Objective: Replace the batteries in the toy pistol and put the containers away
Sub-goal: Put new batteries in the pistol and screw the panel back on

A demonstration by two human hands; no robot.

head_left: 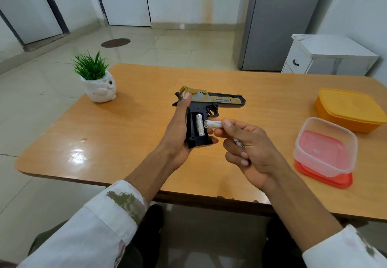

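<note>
A black and gold toy pistol (217, 99) is held above the table, barrel pointing right, with my left hand (178, 133) gripping its grip from the left. The battery bay in the grip is open, and one white battery (200, 127) sits upright inside it. My right hand (249, 152) pinches a second white battery (212, 124) between thumb and forefinger, lying sideways just right of the open bay. Something small and pale is tucked in the curled fingers of that hand; I cannot tell what it is.
A clear container (326, 148) stands on its red lid (322, 176) at the table's right. Behind it sits a shut yellow container (349, 110). A white pot with a green plant (98, 85) stands at the far left of the wooden table (129, 142).
</note>
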